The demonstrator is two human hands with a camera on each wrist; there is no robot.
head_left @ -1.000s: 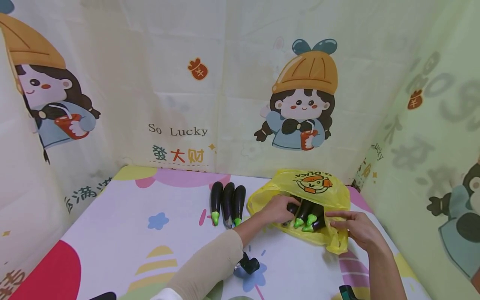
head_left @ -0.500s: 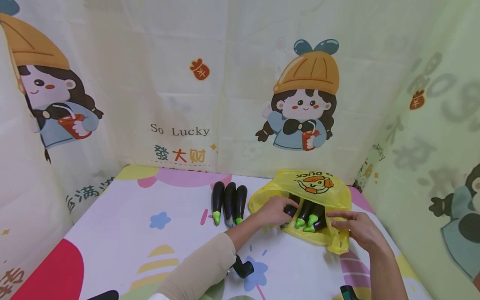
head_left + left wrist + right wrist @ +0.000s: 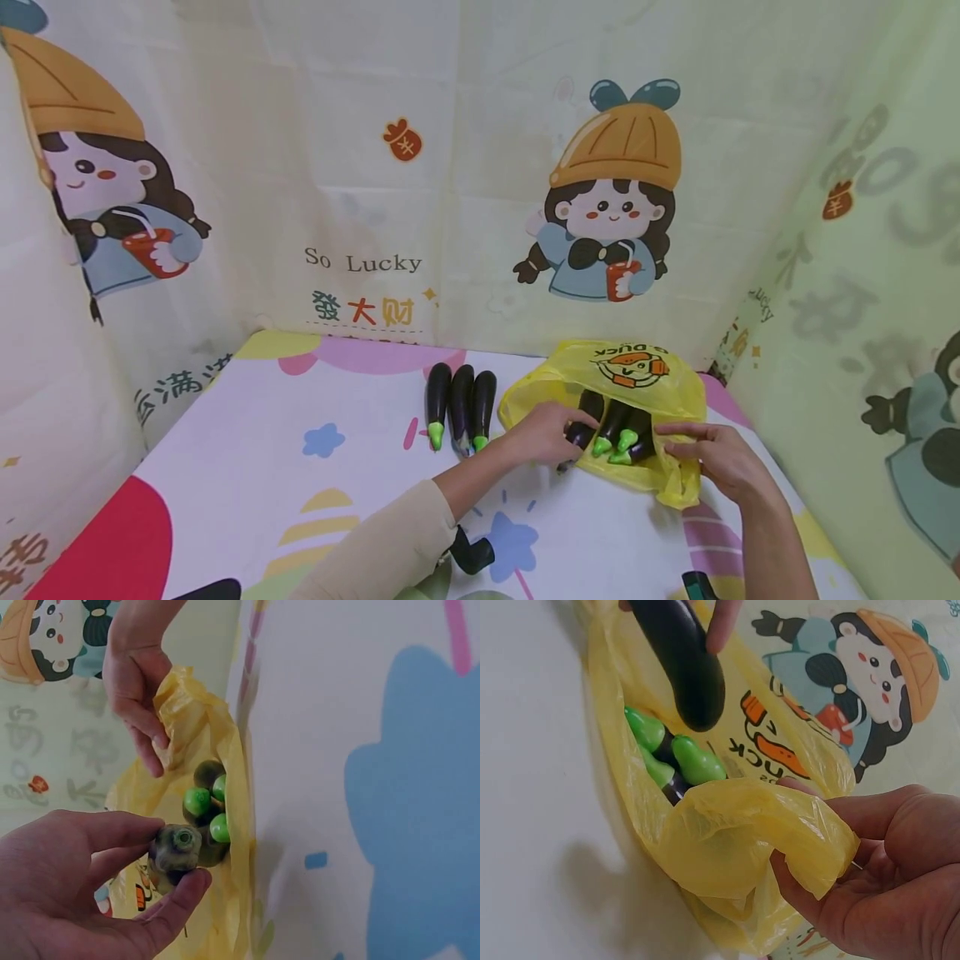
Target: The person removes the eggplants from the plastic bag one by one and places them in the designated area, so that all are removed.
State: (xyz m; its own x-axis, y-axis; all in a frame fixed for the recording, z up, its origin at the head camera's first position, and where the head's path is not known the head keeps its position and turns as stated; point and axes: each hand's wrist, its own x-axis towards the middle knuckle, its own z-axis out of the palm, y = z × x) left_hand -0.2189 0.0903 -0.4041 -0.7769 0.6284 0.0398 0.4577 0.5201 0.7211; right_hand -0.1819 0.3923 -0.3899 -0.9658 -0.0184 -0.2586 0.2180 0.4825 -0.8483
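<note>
In the head view my left hand point(image 3: 546, 435) pinches a dark eggplant point(image 3: 579, 433) at the mouth of a yellow plastic bag point(image 3: 675, 396). The left wrist view shows its dull, greyish stem end point(image 3: 178, 847) between thumb and fingers; in the right wrist view its rounded dark end point(image 3: 697, 697) hangs at the opening. My right hand point(image 3: 720, 458) holds the bag's right edge, with the film pinched between thumb and fingers in the right wrist view. Several eggplants with bright green caps point(image 3: 697, 759) lie inside the bag, partly hidden by its film.
Three more eggplants point(image 3: 461, 404) lie side by side left of the bag. A black object point(image 3: 472, 552) is by my left forearm, and other dark items show at the bottom edge. Printed cloth walls point(image 3: 480, 208) enclose the patterned tabletop point(image 3: 247, 467).
My left hand has drawn back toward me and slightly left, bringing the eggplant partly out of the bag's mouth. The right hand stays on the bag's edge.
</note>
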